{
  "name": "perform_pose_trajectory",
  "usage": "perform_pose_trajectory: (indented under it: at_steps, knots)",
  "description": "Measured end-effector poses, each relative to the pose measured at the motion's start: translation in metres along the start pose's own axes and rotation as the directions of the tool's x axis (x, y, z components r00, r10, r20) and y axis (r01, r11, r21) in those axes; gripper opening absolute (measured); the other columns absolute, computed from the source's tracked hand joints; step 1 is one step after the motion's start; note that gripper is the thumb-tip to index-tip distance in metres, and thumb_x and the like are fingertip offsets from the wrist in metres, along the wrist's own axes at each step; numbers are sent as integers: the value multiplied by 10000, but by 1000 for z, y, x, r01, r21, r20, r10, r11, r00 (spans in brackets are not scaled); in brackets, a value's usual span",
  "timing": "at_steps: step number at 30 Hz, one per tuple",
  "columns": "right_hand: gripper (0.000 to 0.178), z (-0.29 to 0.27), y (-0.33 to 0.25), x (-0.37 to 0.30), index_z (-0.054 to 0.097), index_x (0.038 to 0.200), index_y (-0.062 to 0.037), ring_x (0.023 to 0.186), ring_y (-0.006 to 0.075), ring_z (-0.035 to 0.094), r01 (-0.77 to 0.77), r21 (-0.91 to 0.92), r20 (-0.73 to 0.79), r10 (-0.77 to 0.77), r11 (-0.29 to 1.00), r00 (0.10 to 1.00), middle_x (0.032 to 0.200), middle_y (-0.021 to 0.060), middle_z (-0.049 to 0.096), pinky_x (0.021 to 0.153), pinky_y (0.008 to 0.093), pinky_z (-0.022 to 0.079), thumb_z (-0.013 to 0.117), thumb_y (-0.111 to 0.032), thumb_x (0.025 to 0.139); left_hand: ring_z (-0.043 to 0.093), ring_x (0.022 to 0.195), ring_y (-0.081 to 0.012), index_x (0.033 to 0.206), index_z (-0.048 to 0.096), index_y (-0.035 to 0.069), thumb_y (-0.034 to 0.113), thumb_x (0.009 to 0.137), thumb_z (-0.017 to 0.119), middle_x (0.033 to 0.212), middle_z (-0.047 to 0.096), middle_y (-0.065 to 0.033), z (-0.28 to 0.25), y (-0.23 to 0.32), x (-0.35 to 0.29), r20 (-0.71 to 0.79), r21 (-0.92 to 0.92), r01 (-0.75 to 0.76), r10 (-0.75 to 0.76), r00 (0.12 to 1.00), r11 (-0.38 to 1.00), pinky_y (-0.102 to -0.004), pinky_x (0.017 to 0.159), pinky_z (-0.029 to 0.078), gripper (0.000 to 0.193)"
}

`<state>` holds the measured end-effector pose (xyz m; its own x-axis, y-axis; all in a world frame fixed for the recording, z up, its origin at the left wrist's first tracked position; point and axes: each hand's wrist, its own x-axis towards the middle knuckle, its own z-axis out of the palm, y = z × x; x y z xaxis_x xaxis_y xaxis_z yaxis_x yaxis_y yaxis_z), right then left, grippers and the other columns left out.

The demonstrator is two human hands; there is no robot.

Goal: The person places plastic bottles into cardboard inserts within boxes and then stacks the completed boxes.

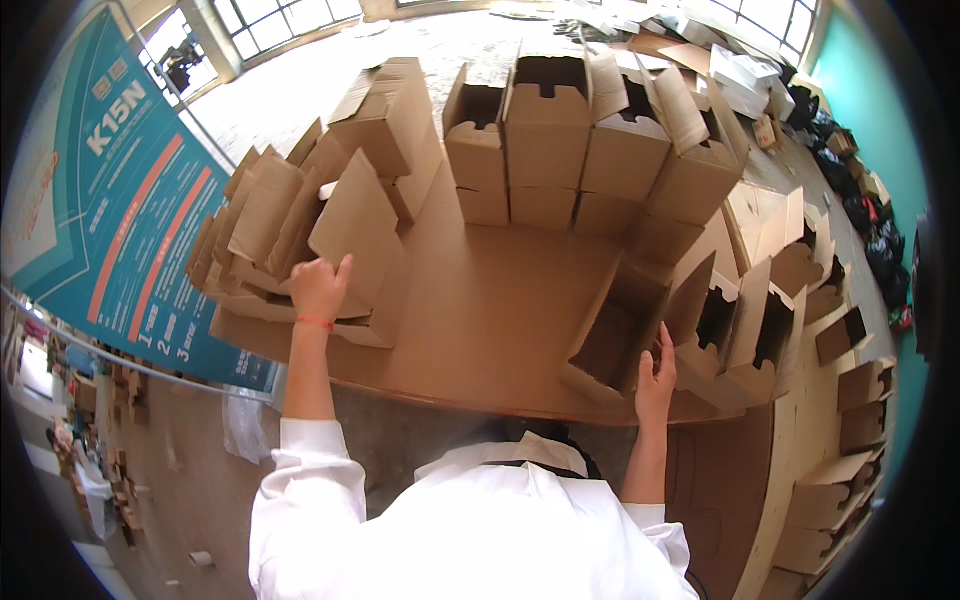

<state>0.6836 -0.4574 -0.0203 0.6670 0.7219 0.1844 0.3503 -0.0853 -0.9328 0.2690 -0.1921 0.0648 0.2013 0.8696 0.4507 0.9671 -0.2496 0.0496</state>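
My left hand [320, 290] is closed at the near edge of a brown cardboard box [358, 225] on the table's left side, with its thumb pointing up against the raised panel. The fingertips are partly hidden. A red string circles that wrist. My right hand [656, 378] has its fingers stretched out along the right wall of an open-topped cardboard box [600, 345] at the table's front right. This box shows a dark, hollow inside. Both boxes rest on the brown tabletop [470, 320].
Several cardboard boxes [545, 130] stand stacked along the table's far edge. More open boxes [745, 340] are on the right, beside a wooden board [775, 500]. Flattened cartons [265, 215] crowd the left side. A teal printed banner [120, 200] leans at the left.
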Motion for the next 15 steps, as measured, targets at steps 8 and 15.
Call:
perform_pose_trajectory:
  at_steps: [8,15]
  knots:
    - [598,-2,-6,0,368,1438,-87,1277,254,438,-89,172,73,78,981,994,1422,143,411,1019,368,399,615,-200,905,578,906,-409,919,660,-52,411,877,605,955,644,-225,-3,-8,-19,21,-301,121,-120,993,946,-470,859,437,468]
    - [609,0,-24,0,353,1440,-78,1348,296,353,64,-96,-79,-71,993,994,1458,134,376,1086,418,309,620,-190,906,489,1150,-306,1208,521,-22,341,941,561,1256,508,-156,-12,-9,-34,-339,-595,45,-301,892,803,-409,1009,364,453]
